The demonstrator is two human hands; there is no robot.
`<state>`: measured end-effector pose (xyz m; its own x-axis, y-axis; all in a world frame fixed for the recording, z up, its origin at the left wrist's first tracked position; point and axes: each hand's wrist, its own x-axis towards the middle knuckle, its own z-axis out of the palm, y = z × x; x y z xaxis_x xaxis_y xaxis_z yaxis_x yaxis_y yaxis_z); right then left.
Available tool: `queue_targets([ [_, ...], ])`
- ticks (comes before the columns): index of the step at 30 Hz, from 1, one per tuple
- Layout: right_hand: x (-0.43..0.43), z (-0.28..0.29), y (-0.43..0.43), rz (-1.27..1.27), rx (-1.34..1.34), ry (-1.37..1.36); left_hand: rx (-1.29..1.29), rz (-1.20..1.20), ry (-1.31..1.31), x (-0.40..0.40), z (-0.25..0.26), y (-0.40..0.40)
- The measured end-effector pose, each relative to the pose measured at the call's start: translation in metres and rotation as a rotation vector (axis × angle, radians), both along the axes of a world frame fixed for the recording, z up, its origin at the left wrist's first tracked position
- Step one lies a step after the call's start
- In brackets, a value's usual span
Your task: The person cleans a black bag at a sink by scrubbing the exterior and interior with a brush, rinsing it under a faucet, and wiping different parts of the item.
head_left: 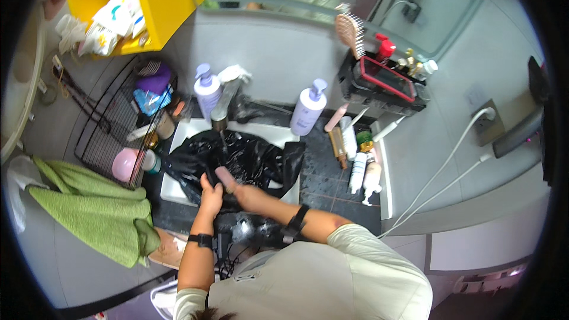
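Note:
Wet black fabric (253, 155) lies bunched in a white sink (171, 191), under a metal faucet (219, 118) with a thin stream of water running from it. At the near edge of the sink my left hand (211, 196) grips a part of the fabric, thumb up. Beside it on the right, my right hand (246, 195) holds a small pinkish block-like object (226, 177), whose exact kind I cannot tell. Its lower end is hidden by my fingers.
Pump bottles (207, 93) (309, 109) stand behind the sink. Several tubes and bottles (358, 171) lie on the dark counter at right. A wire basket (106, 142) and a green towel (98, 204) are at left; a black organizer (378, 91) hangs at the back right.

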<state>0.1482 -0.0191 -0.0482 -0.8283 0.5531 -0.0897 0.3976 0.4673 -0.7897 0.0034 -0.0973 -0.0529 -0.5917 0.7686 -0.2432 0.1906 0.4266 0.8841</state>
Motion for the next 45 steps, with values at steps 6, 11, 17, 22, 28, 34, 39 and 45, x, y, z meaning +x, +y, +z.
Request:
queue_targets([
  [6,-0.006,0.004,0.069,-0.200,0.379,-0.565,0.010,-0.001,-0.078,-0.010,-0.014,0.004],
  [11,-0.020,-0.002,0.060,-0.120,0.018,-0.318,0.059,0.018,-0.137,-0.012,-0.015,0.005],
  [17,-0.066,0.013,0.034,0.236,0.282,-0.272,0.174,0.074,-0.329,-0.023,-0.028,-0.003],
  [22,-0.021,0.005,0.090,-0.281,0.265,-0.495,0.159,0.039,-0.266,-0.012,-0.020,-0.001],
  [28,-0.063,-0.024,0.021,-0.018,-0.044,0.313,0.134,0.149,-0.276,-0.012,-0.018,-0.003],
  [34,-0.024,0.018,0.089,-0.191,0.335,-0.666,0.217,0.099,-0.409,-0.010,-0.010,-0.003],
  [39,-0.033,-0.010,0.066,0.002,0.154,-0.403,0.217,0.083,-0.413,-0.006,0.001,0.001],
  [45,-0.035,0.008,0.055,0.026,0.332,-0.614,0.292,0.087,-0.404,-0.014,-0.017,-0.003],
])
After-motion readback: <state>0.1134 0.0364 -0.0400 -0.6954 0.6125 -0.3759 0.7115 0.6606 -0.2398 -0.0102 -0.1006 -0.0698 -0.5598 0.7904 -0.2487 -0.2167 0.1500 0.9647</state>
